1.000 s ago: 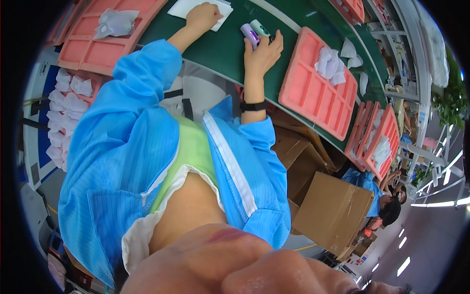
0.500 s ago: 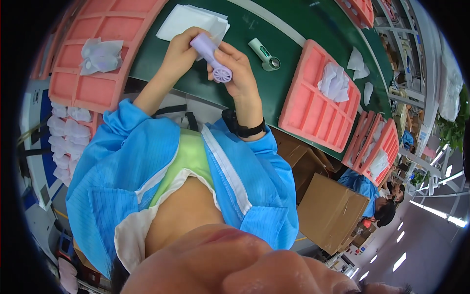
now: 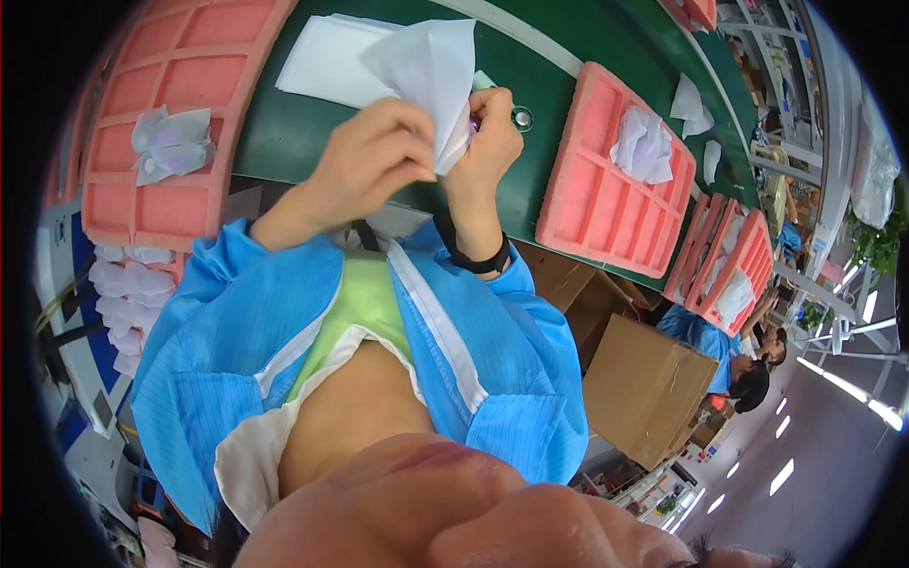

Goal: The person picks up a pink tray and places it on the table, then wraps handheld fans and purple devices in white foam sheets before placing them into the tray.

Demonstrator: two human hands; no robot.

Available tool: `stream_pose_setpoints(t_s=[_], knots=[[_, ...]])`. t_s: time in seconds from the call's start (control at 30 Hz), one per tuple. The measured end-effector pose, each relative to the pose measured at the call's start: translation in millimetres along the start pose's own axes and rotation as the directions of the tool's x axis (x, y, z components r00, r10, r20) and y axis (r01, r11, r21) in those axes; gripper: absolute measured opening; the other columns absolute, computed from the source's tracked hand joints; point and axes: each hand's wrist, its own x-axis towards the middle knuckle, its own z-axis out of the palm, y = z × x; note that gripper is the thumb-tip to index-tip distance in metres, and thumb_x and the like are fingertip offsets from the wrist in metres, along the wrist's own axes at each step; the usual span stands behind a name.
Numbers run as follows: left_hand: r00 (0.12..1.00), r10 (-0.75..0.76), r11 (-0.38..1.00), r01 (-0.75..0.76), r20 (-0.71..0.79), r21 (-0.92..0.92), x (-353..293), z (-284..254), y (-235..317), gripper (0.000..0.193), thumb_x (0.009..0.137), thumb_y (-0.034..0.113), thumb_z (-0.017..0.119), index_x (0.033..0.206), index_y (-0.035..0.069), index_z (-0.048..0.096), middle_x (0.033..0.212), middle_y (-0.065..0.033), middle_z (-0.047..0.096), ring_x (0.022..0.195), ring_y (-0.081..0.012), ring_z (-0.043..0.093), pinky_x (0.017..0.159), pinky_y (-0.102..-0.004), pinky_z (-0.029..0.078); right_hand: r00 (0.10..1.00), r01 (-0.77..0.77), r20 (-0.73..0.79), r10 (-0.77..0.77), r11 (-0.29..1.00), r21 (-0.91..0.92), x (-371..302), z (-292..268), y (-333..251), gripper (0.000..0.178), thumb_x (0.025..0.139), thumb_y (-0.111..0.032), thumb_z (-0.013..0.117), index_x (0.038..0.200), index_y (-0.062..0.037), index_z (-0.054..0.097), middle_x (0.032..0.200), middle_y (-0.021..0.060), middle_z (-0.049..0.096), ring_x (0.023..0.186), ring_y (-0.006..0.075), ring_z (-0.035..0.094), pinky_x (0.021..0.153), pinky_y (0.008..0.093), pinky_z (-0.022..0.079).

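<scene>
My right hand (image 3: 487,137) is closed around a small purple handheld fan (image 3: 473,125), of which only a sliver shows between the fingers. A thin white wrapping sheet (image 3: 437,71) stands up over the fan and hides most of it. At the sheet's left edge is my left hand (image 3: 365,156), its fingers loosely curled and apart, with nothing visible in them. A flat stack of white sheets (image 3: 327,62) lies on the green table behind my left hand. Just beyond my right hand lies a pale green handheld device (image 3: 521,117), partly covered by that hand.
Pink foam trays with compartments flank me: a left tray (image 3: 204,71) and a right tray (image 3: 606,180), each holding a white-wrapped bundle. Loose white sheets (image 3: 691,106) lie farther right. Below the table stands a cardboard box (image 3: 649,388); a person in blue (image 3: 705,341) is beyond it.
A white sheet has come up over the purple fan, which was bare in both hands. My left hand has come off the fan; my right hand has shifted slightly right with it.
</scene>
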Motion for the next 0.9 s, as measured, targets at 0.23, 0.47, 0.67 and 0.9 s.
stream_pose_setpoints(t_s=[0.23,0.47,0.67,0.9], knots=[[0.934,-0.343,0.939,0.345,-0.098,0.003,3,5,6,0.052,0.066,0.007,0.079,0.114,0.009,0.058,0.112,-0.0082,0.06,0.107,-0.0265,0.057,0.082,-0.0328,0.05,0.955,-0.265,0.279,0.104,0.727,0.633,-1,-15,-9,0.028,0.094,-0.029,0.054,0.103,-0.0031,0.05,0.091,0.0064,0.061,0.084,0.015,0.058,0.072,0.0298,0.045],[0.923,-0.348,0.931,0.32,-0.163,-0.176,7,4,14,0.05,0.07,0.006,0.079,0.115,0.008,0.058,0.113,-0.0099,0.06,0.103,-0.0231,0.057,0.081,-0.0304,0.049,0.943,-0.308,0.332,0.01,0.404,0.862,-25,6,-2,0.051,0.101,-0.04,0.035,0.133,0.0005,0.04,0.122,0.0106,0.053,0.111,0.0157,0.05,0.097,0.0331,0.038],[0.996,-0.012,0.935,0.044,-0.092,0.352,1,0,8,0.027,0.076,0.002,0.073,0.1,0.003,0.06,0.106,-0.0081,0.061,0.094,-0.0186,0.056,0.078,-0.0266,0.046,0.901,-0.365,0.43,-0.053,0.443,0.819,-30,-6,-1,0.053,0.098,-0.035,0.047,0.139,-0.002,0.034,0.125,0.0098,0.051,0.111,0.0177,0.052,0.096,0.0313,0.042],[0.864,-0.484,0.851,0.427,-0.141,-0.305,6,4,-10,0.014,0.082,0.007,0.067,0.095,0.005,0.06,0.099,-0.0089,0.062,0.087,-0.0224,0.057,0.073,-0.0288,0.047,0.953,-0.21,0.301,0.042,0.807,0.552,-30,-53,3,0.052,0.085,-0.016,0.065,0.133,-0.0053,0.045,0.118,0.0109,0.056,0.103,0.0182,0.057,0.087,0.0327,0.047]])
